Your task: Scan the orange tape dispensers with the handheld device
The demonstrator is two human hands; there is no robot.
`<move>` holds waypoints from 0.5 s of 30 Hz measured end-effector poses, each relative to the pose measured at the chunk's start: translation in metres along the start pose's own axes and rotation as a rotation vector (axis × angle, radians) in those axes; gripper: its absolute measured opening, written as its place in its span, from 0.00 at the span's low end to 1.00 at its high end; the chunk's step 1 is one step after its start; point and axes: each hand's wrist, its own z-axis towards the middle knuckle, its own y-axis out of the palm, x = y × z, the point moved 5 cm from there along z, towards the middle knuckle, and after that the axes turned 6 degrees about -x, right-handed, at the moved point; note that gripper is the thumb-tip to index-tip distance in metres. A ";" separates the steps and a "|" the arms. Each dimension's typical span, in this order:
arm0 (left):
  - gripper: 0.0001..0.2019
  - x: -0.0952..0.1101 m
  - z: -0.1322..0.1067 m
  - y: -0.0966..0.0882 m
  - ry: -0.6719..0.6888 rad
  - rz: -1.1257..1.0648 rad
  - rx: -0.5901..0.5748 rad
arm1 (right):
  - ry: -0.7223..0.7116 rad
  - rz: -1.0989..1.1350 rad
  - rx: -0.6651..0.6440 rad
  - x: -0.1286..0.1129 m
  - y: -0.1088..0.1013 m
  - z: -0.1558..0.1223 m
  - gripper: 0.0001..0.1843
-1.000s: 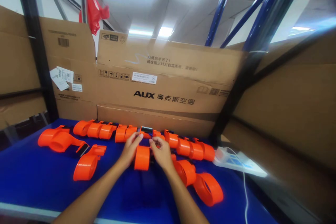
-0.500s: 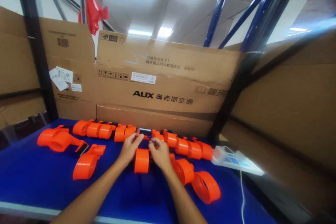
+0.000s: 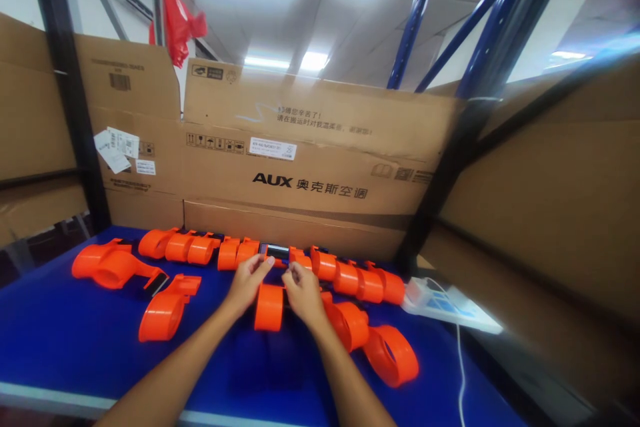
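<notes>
Between my hands is an orange tape dispenser [image 3: 269,308], its round hub hanging low and its black toothed blade end [image 3: 277,252] at the top. My left hand [image 3: 250,282] pinches its upper part from the left, thumb near the blade. On the other side, my right hand [image 3: 304,292] has its fingers curled closed close to the blade end; what lies under those fingertips is hidden. More dispensers [image 3: 345,278] stand in a row just behind. To the right of my right forearm lie two loose ones [image 3: 393,355].
Other orange dispensers [image 3: 163,310] lie on the blue table [image 3: 65,340] at the left. A white power strip [image 3: 455,310] with a cable sits at the right edge. Cardboard panels [image 3: 310,153] wall the back and sides, beside dark metal posts [image 3: 435,193].
My right hand has shifted very slightly, its fingers curled a little tighter. The left hand and the held tape dispenser stay almost where they were.
</notes>
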 end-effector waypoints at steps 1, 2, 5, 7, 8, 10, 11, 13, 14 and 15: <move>0.17 0.001 0.000 0.000 0.003 -0.003 0.003 | 0.000 0.003 0.004 0.000 0.000 0.000 0.10; 0.17 0.002 -0.001 0.001 0.009 -0.004 0.004 | 0.000 0.007 0.009 -0.001 -0.001 0.001 0.10; 0.17 0.005 -0.002 0.003 0.027 -0.006 0.005 | 0.001 0.014 0.020 -0.001 -0.001 0.001 0.10; 0.17 0.005 -0.002 0.003 0.032 -0.011 0.014 | 0.003 0.017 0.022 0.000 0.000 0.001 0.10; 0.18 0.005 -0.001 0.002 0.031 -0.017 0.021 | 0.004 0.019 0.023 0.001 0.000 0.001 0.10; 0.17 0.003 0.000 0.001 0.025 -0.045 0.039 | 0.006 0.024 0.023 0.002 0.001 0.002 0.10; 0.17 0.002 0.000 0.000 0.016 -0.070 0.051 | 0.007 0.027 0.023 0.002 0.002 0.002 0.10; 0.18 -0.002 0.001 0.000 -0.020 -0.148 0.085 | 0.009 0.032 0.021 0.003 0.002 0.002 0.11; 0.18 -0.003 0.001 -0.001 -0.043 -0.204 0.107 | 0.010 0.034 0.019 0.003 0.002 0.003 0.11; 0.19 -0.005 0.000 0.000 -0.069 -0.269 0.123 | 0.011 0.036 0.017 0.004 0.002 0.003 0.11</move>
